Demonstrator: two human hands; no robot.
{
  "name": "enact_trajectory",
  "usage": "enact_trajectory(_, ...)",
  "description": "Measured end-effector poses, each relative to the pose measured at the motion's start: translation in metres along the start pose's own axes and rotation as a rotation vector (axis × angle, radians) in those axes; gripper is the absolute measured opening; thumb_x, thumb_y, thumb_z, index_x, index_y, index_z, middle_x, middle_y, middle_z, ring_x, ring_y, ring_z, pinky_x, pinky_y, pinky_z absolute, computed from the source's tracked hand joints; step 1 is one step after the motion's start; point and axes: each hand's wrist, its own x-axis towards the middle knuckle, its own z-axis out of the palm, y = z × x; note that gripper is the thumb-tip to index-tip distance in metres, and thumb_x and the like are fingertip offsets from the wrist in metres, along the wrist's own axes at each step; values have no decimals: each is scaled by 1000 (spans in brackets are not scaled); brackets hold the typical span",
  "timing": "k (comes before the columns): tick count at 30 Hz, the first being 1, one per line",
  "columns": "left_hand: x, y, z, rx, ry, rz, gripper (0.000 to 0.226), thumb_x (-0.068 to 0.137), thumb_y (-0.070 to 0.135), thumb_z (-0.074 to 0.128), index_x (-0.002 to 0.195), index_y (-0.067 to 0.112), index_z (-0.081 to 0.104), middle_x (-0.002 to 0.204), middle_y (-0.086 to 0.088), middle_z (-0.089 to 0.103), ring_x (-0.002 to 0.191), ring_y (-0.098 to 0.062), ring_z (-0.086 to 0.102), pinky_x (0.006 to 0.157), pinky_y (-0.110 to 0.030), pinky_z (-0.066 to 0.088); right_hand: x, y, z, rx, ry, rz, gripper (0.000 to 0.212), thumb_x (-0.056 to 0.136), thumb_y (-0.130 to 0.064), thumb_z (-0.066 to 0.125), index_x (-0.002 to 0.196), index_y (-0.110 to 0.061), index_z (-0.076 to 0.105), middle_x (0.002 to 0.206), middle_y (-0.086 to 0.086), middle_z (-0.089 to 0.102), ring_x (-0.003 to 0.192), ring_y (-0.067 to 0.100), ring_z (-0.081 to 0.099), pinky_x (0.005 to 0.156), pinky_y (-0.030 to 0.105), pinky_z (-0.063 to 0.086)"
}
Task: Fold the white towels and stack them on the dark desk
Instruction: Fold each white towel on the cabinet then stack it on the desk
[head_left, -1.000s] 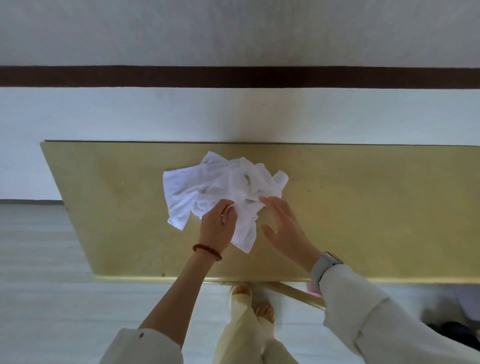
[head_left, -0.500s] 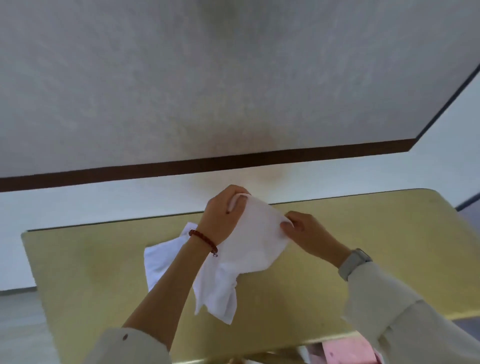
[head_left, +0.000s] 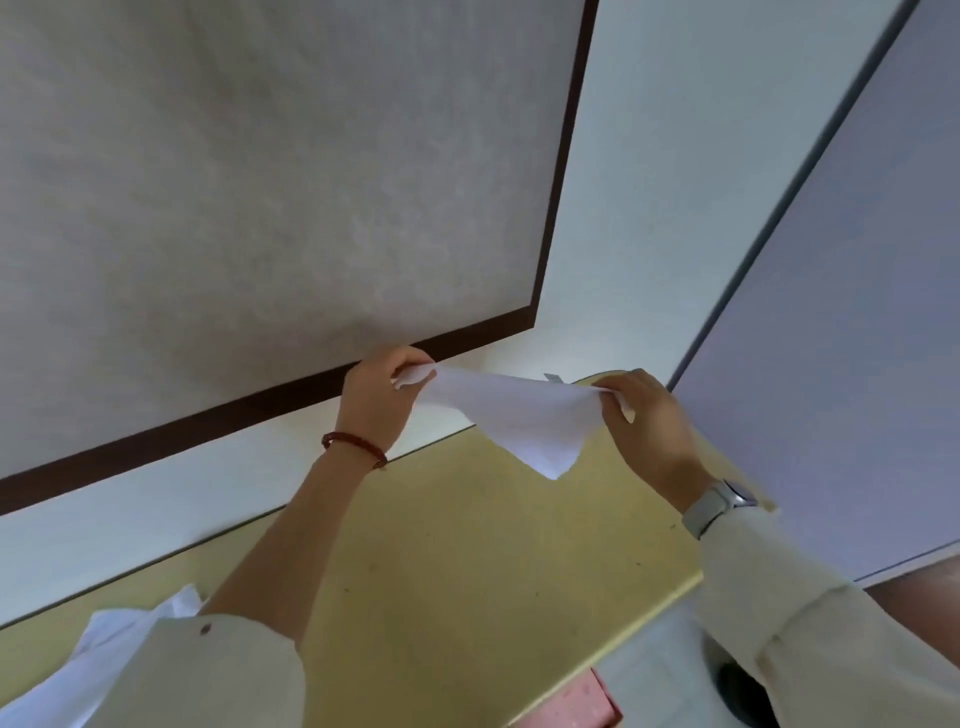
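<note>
The left hand (head_left: 382, 400) pinches one corner of a white towel (head_left: 511, 415) and the right hand (head_left: 647, 421) pinches the opposite corner. The towel hangs stretched between them, in the air above the far right corner of the desk (head_left: 467, 561). More white cloth (head_left: 98, 654) lies at the desk's left edge.
</note>
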Motion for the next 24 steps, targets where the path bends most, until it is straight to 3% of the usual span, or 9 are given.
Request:
enact_trajectory(3,-19,-17,12,63,-62,6,14,82,-2,61,87,9,69,89,3,61,84,-12,55,77,-12,41,-31,25,5,3,-33,-55,24,87,-20,47,88,-5,67,80,5,61,72,24,57,65,30,46)
enact_trajectory(6,-54,-52,24,173,-236,-67,22,79,-5,61,87,13,72,93,-2,66,91,-18,56,83,-27,42,-77,46,27,-12,-167,-29,26,86,-25,45,85,-10,66,84,1,64,74,15,55,64,26,44)
enact_trajectory(10,-114,-100,44,180,-562,-243,21,80,-5,62,95,5,72,99,-10,68,95,-19,59,87,-22,39,-148,64,62,-28,-446,59,25,88,-20,45,89,-9,67,88,4,69,84,20,62,73,26,44)
enact_trajectory(13,-149,-127,56,214,-892,-398,22,88,7,57,108,3,66,109,-10,66,101,-19,57,78,-11,32,-194,67,79,-57,-709,234,23,95,-12,43,106,-9,62,104,5,66,95,25,60,76,26,38)
enact_trajectory(16,-168,-147,61,215,-1078,-507,22,90,20,55,104,7,67,97,-7,63,96,-21,57,67,-14,35,-213,64,85,-95,-899,363,26,98,-17,37,115,-15,56,113,1,63,101,21,57,82,28,40)
enact_trajectory(18,-173,-156,62,156,-1093,-574,18,89,28,55,92,14,65,85,-4,57,83,-18,54,64,-17,35,-214,64,87,-76,-883,438,26,98,-19,38,115,-15,57,112,0,64,100,20,57,82,28,42)
enact_trajectory(20,-171,-161,63,75,-1025,-630,14,91,21,55,94,14,67,81,-1,58,78,-15,53,65,-18,36,-208,65,90,1,-768,510,22,96,-16,44,110,-12,60,106,3,66,95,20,59,77,24,41)
enact_trajectory(24,-150,-160,73,-92,-672,-710,10,87,11,59,83,15,66,67,1,58,66,-7,54,58,-13,38,-178,65,104,179,-537,679,18,93,-9,48,105,-4,61,97,5,64,88,14,53,76,19,36)
